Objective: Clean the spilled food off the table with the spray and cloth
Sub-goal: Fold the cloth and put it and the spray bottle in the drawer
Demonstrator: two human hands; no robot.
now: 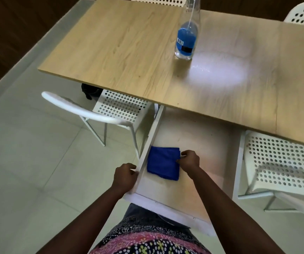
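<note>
Folded blue cloth (163, 163) lies flat in the open white drawer (173, 195), at its left side, near the left wall. Right hand (189, 159) reaches into the drawer, arm stretched forward, grip pinching the cloth's right edge with curled fingers. Left hand (124, 176) sits on the drawer's left wall near its front corner, grip curled round that wall. Drawer is pulled out from under the wooden bench (129, 52); only the cloth shows inside. Spray bottle (187, 39) stands upright on the bench, far side, clear plastic with blue liquid and a blue label. Bright glare patch on the bench just right of the bottle. 2 white perforated chairs (118, 107) (279, 162) flank the drawer, left and right, on pale floor tiles.
</note>
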